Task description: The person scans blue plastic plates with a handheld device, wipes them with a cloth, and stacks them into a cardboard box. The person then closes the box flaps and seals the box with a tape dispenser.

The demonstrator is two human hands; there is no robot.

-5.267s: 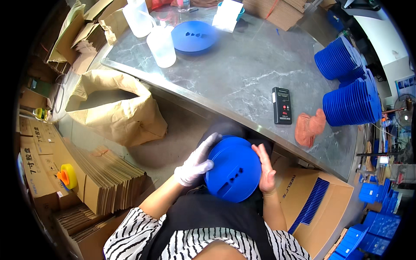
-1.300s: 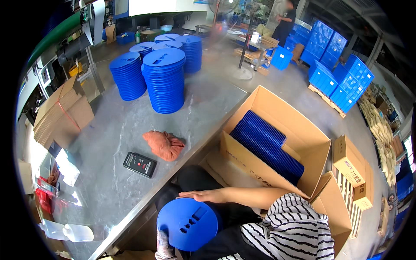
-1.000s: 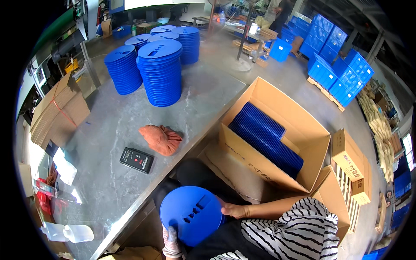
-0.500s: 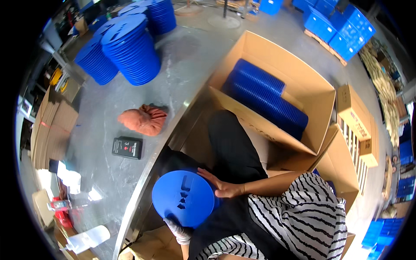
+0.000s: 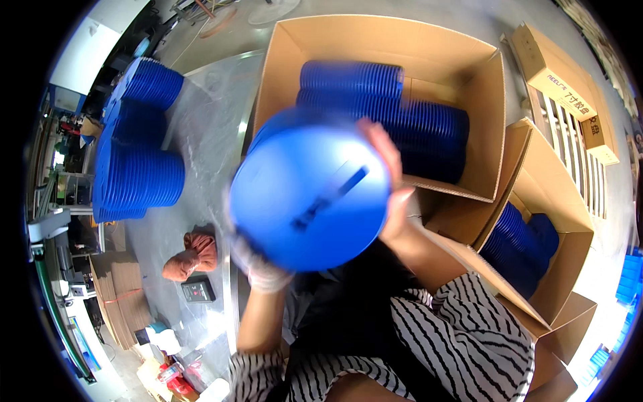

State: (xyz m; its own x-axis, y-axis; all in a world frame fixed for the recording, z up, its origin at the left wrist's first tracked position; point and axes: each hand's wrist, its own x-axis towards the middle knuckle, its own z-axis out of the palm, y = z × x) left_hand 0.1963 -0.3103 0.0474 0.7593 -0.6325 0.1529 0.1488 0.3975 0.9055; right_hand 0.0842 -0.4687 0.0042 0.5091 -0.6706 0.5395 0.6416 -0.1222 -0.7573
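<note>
Lifted in front of me is a stack of round blue plastic discs (image 5: 301,201), blurred by motion. The top disc has a slot and small cut-outs, and a darker edge of others shows behind it. My gloved left hand (image 5: 261,264) grips its lower left rim. My bare right hand (image 5: 388,177) is wrapped round the right rim. Beyond the stack stands an open cardboard box (image 5: 452,74), with rows of blue discs (image 5: 429,127) lying on edge inside. How many discs I hold cannot be told.
A metal table (image 5: 207,127) at left bears tall blue disc stacks (image 5: 144,171), a reddish-brown cloth (image 5: 194,254) and a small black device (image 5: 198,289). At right stands a second open box (image 5: 559,194) holding blue discs, with closed cartons (image 5: 552,70) on a pallet behind.
Both hands have raised the disc stack from my lap, up toward the open box. My view has turned to the right, so the table stacks now sit farther left.
</note>
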